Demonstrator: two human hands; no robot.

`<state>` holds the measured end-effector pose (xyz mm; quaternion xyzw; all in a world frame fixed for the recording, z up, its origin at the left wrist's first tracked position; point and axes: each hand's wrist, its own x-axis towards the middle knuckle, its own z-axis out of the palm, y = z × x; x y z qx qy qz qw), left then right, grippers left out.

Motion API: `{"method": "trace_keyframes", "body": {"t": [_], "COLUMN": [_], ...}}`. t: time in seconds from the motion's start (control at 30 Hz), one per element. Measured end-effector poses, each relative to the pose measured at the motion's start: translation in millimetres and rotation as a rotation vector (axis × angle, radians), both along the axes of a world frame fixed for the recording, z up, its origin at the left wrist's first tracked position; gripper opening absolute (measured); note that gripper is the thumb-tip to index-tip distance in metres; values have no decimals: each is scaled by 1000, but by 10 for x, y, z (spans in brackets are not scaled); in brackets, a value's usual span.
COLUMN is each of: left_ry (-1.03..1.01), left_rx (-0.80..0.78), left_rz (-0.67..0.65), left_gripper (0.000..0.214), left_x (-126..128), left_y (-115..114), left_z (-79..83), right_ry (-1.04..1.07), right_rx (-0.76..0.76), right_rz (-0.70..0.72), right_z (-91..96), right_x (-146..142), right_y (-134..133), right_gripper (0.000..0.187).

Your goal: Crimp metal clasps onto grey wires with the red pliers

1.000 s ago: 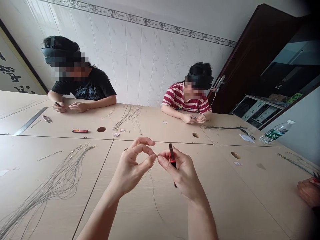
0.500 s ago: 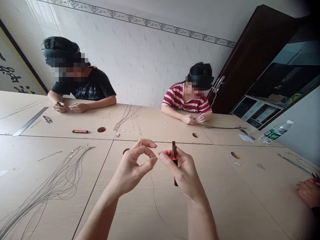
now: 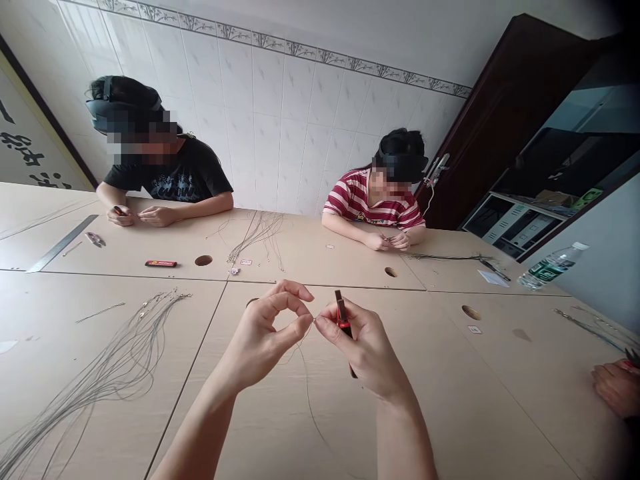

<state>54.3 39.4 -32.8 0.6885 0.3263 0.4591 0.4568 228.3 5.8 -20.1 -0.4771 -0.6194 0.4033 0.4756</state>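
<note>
My left hand [image 3: 273, 333] pinches a thin cord [image 3: 306, 380] between thumb and forefinger, and the cord's tail hangs down over the table. Close beside it, my right hand [image 3: 367, 347] has a pair of pliers [image 3: 344, 318] with red and black handles tucked in the palm, jaws pointing up. The right thumb and forefinger meet at the cord's end, right by the left fingertips. What lies between the fingertips is too small to make out.
On the light wood table [image 3: 260, 427], a bundle of grey cords [image 3: 115, 353] lies at the left. Beyond are a steel ruler [image 3: 63, 243], a red and black box [image 3: 161, 264] and more cords [image 3: 257, 235]. Two people sit opposite; a water bottle [image 3: 553, 267] and another person's hand [image 3: 617, 387] are at right.
My right hand has moved slightly left, its fingertips now against the cord's end at my left fingers. The pliers have tilted to the left. The small loop at the cord's end is now covered.
</note>
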Motion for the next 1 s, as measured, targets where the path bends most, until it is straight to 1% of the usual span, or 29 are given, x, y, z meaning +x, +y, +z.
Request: {"method": "trace_keyframes", "body": {"t": [0.07, 0.13, 0.2, 0.27, 0.33, 0.4, 0.47, 0.57, 0.7, 0.77, 0.83, 0.93, 0.97, 1.0], "left_ry": [-11, -26, -55, -72, -31, 38, 61, -10, -120, -197, -358, -746, -847, -887], "left_rx": [-31, -95, -172, -238, -289, -337, -403, -493, -533, -533, -493, -332, -254, -189], "left_rz": [16, 38, 5, -90, -197, -278, -370, -528, -679, -769, -871, -998, -1034, -1022], "left_gripper": [18, 21, 31, 40, 45, 45, 44, 47, 53, 53, 52, 59, 63, 66], "left_x": [20, 39, 53, 64, 77, 91, 103, 105, 82, 70, 60, 19, -17, -69], "left_y": [-2, -1, 1, 3, 3, -1, -8, -28, -106, -173, -242, -307, -315, -322], "left_z": [18, 39, 54, 63, 70, 74, 70, 44, 14, 21, 52, 122, 136, 138], "right_ry": [-2, -3, 16, 57, 104, 143, 181, 253, 330, 341, 342, 335, 328, 319], "right_rx": [-1, 5, 26, 58, 82, 97, 104, 86, 39, 24, 21, 11, 7, 6], "right_rz": [-6, -23, -50, -81, -87, -110, -173, -289, -330, -326, -312, -268, -254, -243], "right_z": [-3, -8, -19, -36, -53, -66, -75, -90, -129, -152, -169, -185, -188, -191], "right_x": [7, 15, 20, 24, 29, 34, 34, 18, -25, -54, -87, -141, -158, -174], "right_y": [5, 9, 13, 19, 29, 43, 60, 90, 133, 151, 160, 152, 146, 140], "right_gripper": [23, 24, 26, 26, 26, 25, 23, 23, 26, 25, 25, 25, 25, 25]}}
